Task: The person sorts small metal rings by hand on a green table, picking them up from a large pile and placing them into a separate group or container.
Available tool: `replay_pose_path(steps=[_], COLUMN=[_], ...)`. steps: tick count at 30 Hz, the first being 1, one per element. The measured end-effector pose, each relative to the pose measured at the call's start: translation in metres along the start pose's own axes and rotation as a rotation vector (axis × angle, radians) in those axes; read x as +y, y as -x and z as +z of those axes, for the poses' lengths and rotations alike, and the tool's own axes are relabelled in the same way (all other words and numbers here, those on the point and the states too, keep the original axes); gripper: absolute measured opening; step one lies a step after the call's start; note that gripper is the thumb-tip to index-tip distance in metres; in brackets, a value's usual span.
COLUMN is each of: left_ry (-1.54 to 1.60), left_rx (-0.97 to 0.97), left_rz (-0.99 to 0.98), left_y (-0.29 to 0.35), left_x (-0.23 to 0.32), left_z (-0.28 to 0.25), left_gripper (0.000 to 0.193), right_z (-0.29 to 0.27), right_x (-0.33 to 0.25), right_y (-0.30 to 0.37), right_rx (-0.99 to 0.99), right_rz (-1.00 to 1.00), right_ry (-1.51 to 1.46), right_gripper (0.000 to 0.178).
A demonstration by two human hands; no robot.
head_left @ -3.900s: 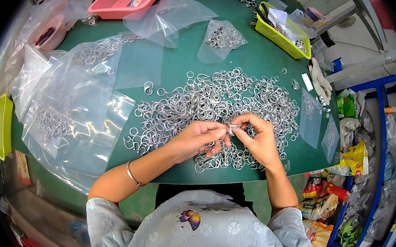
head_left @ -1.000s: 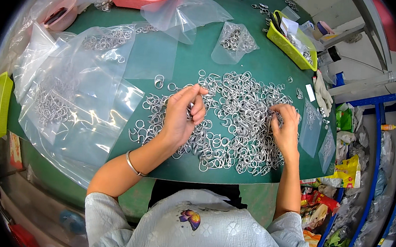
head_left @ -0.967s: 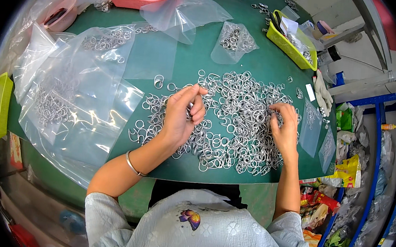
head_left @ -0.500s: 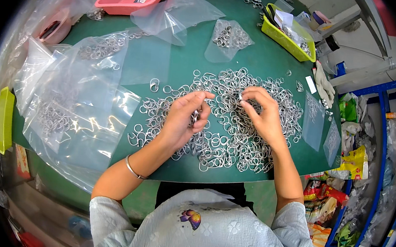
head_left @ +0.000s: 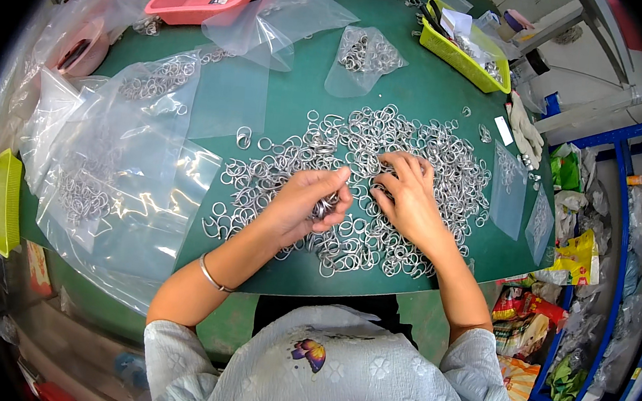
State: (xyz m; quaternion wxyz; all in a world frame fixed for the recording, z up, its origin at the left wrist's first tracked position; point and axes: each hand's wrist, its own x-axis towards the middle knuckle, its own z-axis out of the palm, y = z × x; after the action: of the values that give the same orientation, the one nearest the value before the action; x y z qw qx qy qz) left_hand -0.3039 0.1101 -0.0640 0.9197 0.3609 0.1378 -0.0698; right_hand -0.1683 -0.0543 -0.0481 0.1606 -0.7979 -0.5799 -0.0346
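A wide pile of small silver metal rings (head_left: 388, 136) is spread over the green table in front of me. My left hand (head_left: 307, 203) is curled closed around several metal rings, which show between the palm and the fingers. Its thumb and index finger meet at the tip. Over the middle of the pile, my right hand (head_left: 410, 201) has bent fingers held apart, with the fingertips down among the rings. Whether a ring sits under those fingertips is hard to see.
Clear plastic bags with rings (head_left: 94, 181) lie at the left. Farther back are a pink tray (head_left: 192, 10), a small bag of rings (head_left: 363, 63) and a yellow-green basket (head_left: 463, 59). A glove (head_left: 524, 130) and blue shelving (head_left: 620, 272) are at the right.
My right hand has lowered and moved slightly left, from above the pile down onto the rings. My left hand has shifted slightly toward me, its fingers still curled round rings.
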Motion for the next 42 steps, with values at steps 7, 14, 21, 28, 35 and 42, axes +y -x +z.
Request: replay_pose_path(steps=[7,14,21,28,35,42], left_ry=[-0.036,-0.011,-0.041,-0.348,-0.525,-0.354], left_rx=[0.022,0.018,-0.015,0.017,0.096,-0.055], left_rz=[0.024,0.042,0.081,0.148,0.341,0.137], left_y=[0.002,0.001,0.0,0.002,-0.001,0.003], left_x=[-0.001,-0.002,-0.003,-0.011,-0.017,-0.009], left_z=[0.0,0.0,-0.003,0.006,0.008,0.009], left_gripper=[0.034,0.032,0.03,0.028,0.03,0.037], right_z=[-0.018,0.0,-0.01,-0.007,0.0,-0.003], right_x=[0.014,-0.004,0.002,-0.016,-0.021,-0.032], right_y=[0.005,0.007,0.009,0.014,0.012,0.013], right_rx=[0.02,0.0,0.122,0.127,0.019,0.032], right_rz=[0.11,0.047,0.151,0.495,0.591,0.543], right_ry=[-0.031,0.0,-0.311,-1.114,-1.734,-1.328], right_gripper=[0.006,0.02,0.016,0.017,0.014,0.016])
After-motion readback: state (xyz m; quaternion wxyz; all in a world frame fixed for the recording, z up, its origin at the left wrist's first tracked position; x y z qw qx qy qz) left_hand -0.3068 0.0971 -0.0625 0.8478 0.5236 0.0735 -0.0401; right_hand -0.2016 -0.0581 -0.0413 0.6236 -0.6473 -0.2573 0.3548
